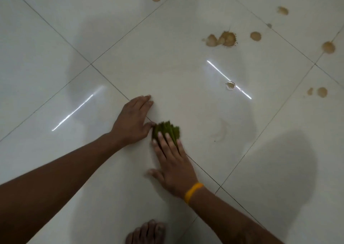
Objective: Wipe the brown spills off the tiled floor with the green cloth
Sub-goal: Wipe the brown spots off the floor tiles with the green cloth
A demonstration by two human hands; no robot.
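Right hand (172,161) presses blurred green cloth (166,132), apparently flat.

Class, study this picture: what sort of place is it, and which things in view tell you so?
Probably an indoor room in a home: glossy white floor tiles with grout lines, strip-light reflections, a bare foot, brown spills.

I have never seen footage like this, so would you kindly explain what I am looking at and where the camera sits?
There is no machine here: a person wears a camera on the head, looking down at their own hands. The right hand, with a yellow wristband, presses a green cloth flat against the tiled floor. The left hand rests open beside it, thumb near the cloth. Brown spills, the largest among them, lie scattered farther away, up and to the right. A bare foot shows at the bottom edge.
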